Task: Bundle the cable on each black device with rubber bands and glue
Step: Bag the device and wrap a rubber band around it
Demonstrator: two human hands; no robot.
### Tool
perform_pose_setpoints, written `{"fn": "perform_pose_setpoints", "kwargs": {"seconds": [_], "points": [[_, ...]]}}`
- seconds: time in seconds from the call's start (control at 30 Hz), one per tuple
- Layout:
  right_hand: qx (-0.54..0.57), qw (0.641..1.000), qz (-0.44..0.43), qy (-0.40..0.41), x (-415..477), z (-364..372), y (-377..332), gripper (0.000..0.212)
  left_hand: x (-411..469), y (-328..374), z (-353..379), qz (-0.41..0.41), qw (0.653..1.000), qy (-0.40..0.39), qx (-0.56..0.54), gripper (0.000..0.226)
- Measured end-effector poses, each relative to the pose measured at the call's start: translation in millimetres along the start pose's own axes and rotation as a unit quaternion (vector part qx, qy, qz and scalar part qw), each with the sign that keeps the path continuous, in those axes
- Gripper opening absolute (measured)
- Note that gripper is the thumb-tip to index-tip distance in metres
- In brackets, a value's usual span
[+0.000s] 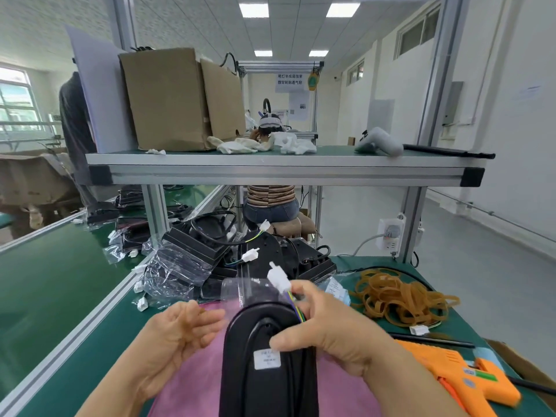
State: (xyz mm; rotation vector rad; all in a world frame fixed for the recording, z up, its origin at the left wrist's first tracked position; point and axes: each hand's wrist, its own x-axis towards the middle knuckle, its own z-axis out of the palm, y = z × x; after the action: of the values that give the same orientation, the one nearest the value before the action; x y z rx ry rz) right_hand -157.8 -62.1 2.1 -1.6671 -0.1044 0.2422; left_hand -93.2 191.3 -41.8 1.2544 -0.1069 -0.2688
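Right hand (337,329) pinches the cable (296,310) on the device (264,371), left hand (177,329) wide beside it; risk: the one-handed coil may spring loose before a band (400,299) goes on.

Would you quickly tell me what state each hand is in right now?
Left hand: open, holding nothing, beside the black device.
Right hand: closed, fingers pinching the cable below its white connector, thumb on the device.

Hanging sign (290,82): "尾灯半成品线束 固定粘贴透气贴"; dev. label (267,358) print unreadable.
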Motion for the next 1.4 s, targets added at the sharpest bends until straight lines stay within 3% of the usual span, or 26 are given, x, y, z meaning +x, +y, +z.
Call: {"fn": "perform_pose_setpoints", "kwargs": {"seconds": [0.1,0.17,0.3,0.47,0.53,0.67,0.8,1.03,1.13,1.27,1.4], "points": [[0.003,0.998,-0.055,-0.024,-0.4,-8.2,-19.9,0.065,-2.8,12.6,10.5,0.031,0.997,-0.067,0.015,0.110],[-0.009,0.997,-0.067,-0.033,0.8,-9.7,-24.8,0.051,-4.3,19.5,19.6,0.046,0.993,-0.104,0.022,0.119],[-0.059,0.996,-0.061,-0.030,2.0,-6.8,-13.8,0.044,-5.2,23.9,30.3,0.043,0.988,-0.140,0.045,0.104],[-0.080,0.995,-0.051,-0.025,0.1,-5.3,-0.8,0.048,-4.1,15.0,28.6,0.043,0.990,-0.101,0.088,0.079],[-0.091,0.993,-0.063,-0.030,-2.2,-6.9,-0.7,0.051,-6.3,14.8,29.6,0.065,0.988,-0.095,0.106,0.080],[-0.117,0.988,-0.096,-0.020,-4.6,-7.5,-6.4,0.051,-11.5,20.8,32.6,0.068,0.975,-0.127,0.169,0.107],[-0.148,0.983,-0.113,-0.012,-3.2,-4.0,-6.0,0.044,-16.9,29.3,46.3,0.052,0.938,-0.194,0.283,0.102],[-0.347,0.926,-0.140,0.049,5.9,10.0,2.8,0.078,-26.4,28.5,69.8,0.090,0.911,-0.182,0.360,0.081],[-0.351,0.923,-0.147,0.053,6.7,10.2,3.3,0.086,-29.6,28.2,81.9,0.129,0.878,-0.157,0.433,0.065],[-0.369,0.919,-0.133,0.044,2.6,8.5,3.4,0.099,-27.3,28.7,87.1,0.144,0.858,-0.103,0.483,0.070],[-0.292,0.953,-0.075,-0.028,-11.1,-5.5,-13.9,0.095,-28.5,29.2,85.5,0.141,0.858,-0.124,0.478,0.072]]}}
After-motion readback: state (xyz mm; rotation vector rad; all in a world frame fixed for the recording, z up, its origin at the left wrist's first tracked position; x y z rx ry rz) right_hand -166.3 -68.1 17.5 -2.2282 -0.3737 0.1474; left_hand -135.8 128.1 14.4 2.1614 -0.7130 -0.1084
